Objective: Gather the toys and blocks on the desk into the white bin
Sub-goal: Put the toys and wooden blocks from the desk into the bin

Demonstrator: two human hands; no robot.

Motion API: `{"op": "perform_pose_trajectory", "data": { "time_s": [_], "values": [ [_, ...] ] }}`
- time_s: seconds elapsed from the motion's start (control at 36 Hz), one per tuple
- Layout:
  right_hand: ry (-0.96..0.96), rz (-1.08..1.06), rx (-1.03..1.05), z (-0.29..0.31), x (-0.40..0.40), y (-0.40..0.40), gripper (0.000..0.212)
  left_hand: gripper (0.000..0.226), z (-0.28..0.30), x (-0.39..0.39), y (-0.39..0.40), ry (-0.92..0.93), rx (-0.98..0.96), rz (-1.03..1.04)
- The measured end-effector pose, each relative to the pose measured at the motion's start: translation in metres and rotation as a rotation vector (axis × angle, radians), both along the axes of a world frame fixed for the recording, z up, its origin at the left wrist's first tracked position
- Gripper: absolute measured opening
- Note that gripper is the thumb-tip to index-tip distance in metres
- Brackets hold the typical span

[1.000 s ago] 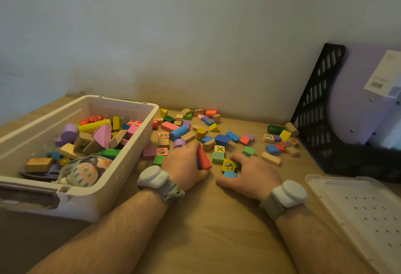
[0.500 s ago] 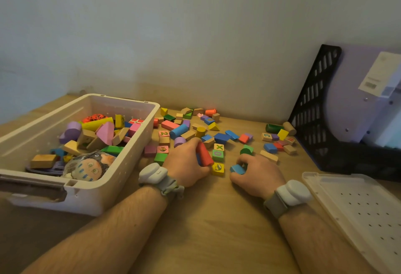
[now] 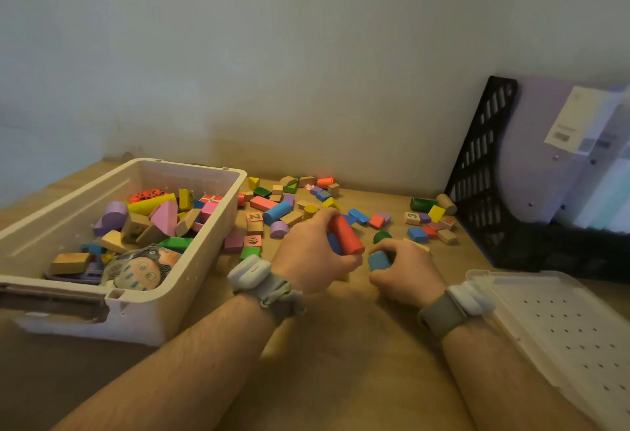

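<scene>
Head view: you look down at a wooden desk point(image 3: 341, 362) set against a pale wall. Your left hand point(image 3: 313, 256) is curled around a red cylinder point(image 3: 346, 234) and at least one blue piece tucked beneath it, just above the desk near the middle. Your right hand point(image 3: 405, 273), just beside it to the right, pinches a blue block point(image 3: 378, 260) with curled fingers, and a green block point(image 3: 381, 236) sits just past its fingertips.

The white bin point(image 3: 170, 308) stands to the left, open, already partly filled with blocks and a round doll face point(image 3: 141, 272) in netting at its near end. Loose blocks point(image 3: 276, 212) are scattered on the desk from the bin's right wall out to the far right, where a small cluster point(image 3: 429, 222) lies beside a black file holder point(image 3: 477, 171). A clear perforated lid point(image 3: 559, 331) lies flat at the near right.

The blocks look like painted wood: light, rigid, not fragile, and probably smooth enough to slip. Cylinders are likely to roll, so grip them across their round sides; take the cubes by opposite flat faces. With several in one fist, keep your fingers cupped underneath as you carry them left over the bin's rim.
</scene>
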State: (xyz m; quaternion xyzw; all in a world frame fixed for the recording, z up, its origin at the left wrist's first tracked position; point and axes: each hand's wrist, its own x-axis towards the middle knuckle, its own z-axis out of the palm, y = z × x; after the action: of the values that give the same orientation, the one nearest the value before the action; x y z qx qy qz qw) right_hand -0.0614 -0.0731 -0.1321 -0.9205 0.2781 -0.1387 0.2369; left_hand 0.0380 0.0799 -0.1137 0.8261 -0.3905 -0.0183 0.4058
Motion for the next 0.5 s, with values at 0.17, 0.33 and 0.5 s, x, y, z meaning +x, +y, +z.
{"op": "perform_pose_trajectory", "data": {
  "time_s": [0.17, 0.33, 0.5],
  "values": [
    [-0.302, 0.066, 0.393, 0.034, 0.006, 0.033, 0.034, 0.078, 0.046, 0.013, 0.021, -0.048, -0.170, 0.013],
    [-0.443, 0.210, 0.605, 0.078, 0.038, 0.080, 0.034, 0.075, 0.085, 0.039, 0.047, -0.068, -0.252, 0.117],
    [-0.418, 0.351, 0.562, 0.113, 0.096, 0.126, 0.027, 0.062, 0.105, 0.097, 0.102, -0.007, -0.197, 0.320]
  ]
}}
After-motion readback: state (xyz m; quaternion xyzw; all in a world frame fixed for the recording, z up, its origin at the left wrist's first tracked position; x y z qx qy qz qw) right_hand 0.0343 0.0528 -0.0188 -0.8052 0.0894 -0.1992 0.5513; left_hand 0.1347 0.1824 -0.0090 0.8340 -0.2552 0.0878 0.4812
